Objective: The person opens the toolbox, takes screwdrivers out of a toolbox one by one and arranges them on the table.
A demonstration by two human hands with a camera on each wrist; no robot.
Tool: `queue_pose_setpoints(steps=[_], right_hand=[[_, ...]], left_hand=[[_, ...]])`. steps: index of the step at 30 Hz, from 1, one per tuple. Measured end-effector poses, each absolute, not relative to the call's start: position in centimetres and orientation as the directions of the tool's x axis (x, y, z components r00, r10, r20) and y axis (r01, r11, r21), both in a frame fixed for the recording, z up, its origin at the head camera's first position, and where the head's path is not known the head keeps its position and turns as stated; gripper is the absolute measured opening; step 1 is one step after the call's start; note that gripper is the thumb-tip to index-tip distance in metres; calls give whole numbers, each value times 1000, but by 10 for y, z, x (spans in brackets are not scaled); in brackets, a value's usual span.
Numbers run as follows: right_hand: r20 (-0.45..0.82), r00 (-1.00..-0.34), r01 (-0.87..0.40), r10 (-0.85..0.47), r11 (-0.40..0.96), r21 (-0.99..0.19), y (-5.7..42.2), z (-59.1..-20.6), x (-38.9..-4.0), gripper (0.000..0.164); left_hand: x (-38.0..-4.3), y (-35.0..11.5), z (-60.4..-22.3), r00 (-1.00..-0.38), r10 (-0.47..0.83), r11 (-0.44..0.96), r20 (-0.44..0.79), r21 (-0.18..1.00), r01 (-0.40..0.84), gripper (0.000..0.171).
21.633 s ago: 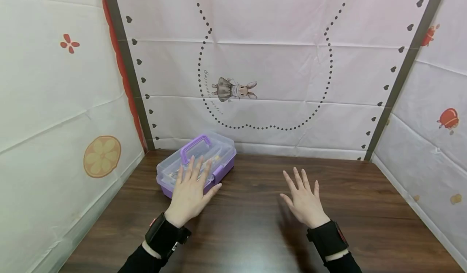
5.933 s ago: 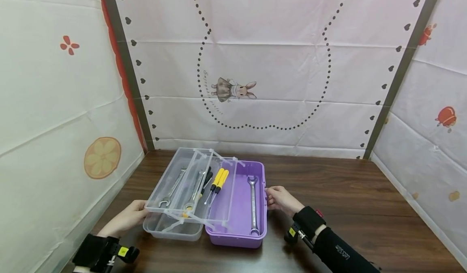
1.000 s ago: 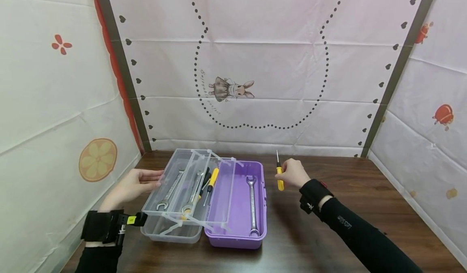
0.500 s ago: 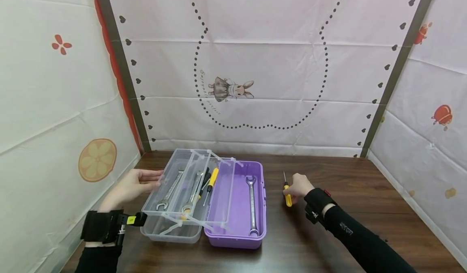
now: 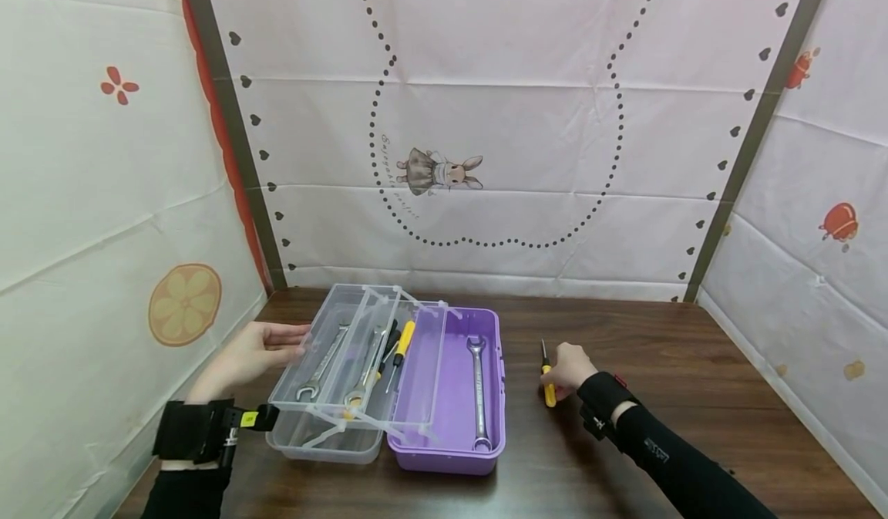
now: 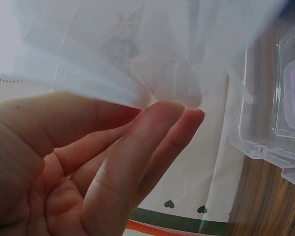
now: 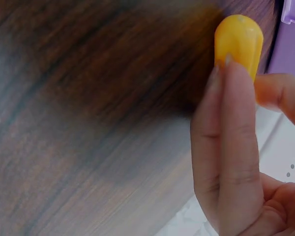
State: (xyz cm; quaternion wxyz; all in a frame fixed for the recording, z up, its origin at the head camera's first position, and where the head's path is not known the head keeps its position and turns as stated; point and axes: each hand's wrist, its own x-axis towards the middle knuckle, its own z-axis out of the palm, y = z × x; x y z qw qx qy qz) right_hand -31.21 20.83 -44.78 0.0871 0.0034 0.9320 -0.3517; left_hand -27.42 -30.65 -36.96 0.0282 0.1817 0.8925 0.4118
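Note:
My left hand [image 5: 243, 358] pinches the left edge of a clear plastic tray [image 5: 345, 300], thumb on one side and fingers on the other in the left wrist view. Inside the tray lie two wrenches [image 5: 324, 366], a yellow-and-black screwdriver [image 5: 405, 342] and some black-handled tools [image 5: 391, 337]. Partly under it, the purple toolbox [image 5: 444, 461] holds a wrench [image 5: 479, 395]. To the right of the box, my right hand [image 5: 570, 366] grips another screwdriver [image 5: 550, 393] by its yellow handle, tip pointing away, close over the table. The handle's rounded end shows in the right wrist view.
A clear lid [image 5: 340, 451] lies open on the wooden table [image 5: 624, 330], left of the purple box and beneath the tray. White printed cloth walls [image 5: 513, 141] enclose the table at the back and both sides.
The toolbox was closed at first; later both yellow screwdrivers lay in the tray. Over the last second my right hand has lowered one towards the table, nearer and slightly right. My left hand stays put.

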Motion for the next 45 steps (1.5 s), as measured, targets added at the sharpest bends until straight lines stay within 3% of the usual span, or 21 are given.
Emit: queue_pose_setpoints(steps=[18, 26, 34, 40, 45], right_hand=[[-160, -985, 36, -62, 836, -548, 206, -440, -311, 25], [-37, -997, -47, -66, 924, -380, 203, -423, -307, 29], [37, -996, -83, -75, 940, -331, 195, -399, -308, 31], [84, -986, -161, -142, 941, -298, 178, -387, -307, 56], [107, -961, -274, -253, 915, -297, 159, -383, -309, 60]], left_hand=[[-274, -306, -371, -930, 348, 580, 115, 754, 310, 47], [-275, -306, -371, -934, 342, 578, 106, 760, 298, 46], [-275, -305, -370, -939, 334, 597, 79, 753, 275, 47], [-275, -306, -371, -934, 345, 576, 99, 763, 294, 47], [-276, -308, -371, -929, 353, 566, 111, 765, 307, 47]])
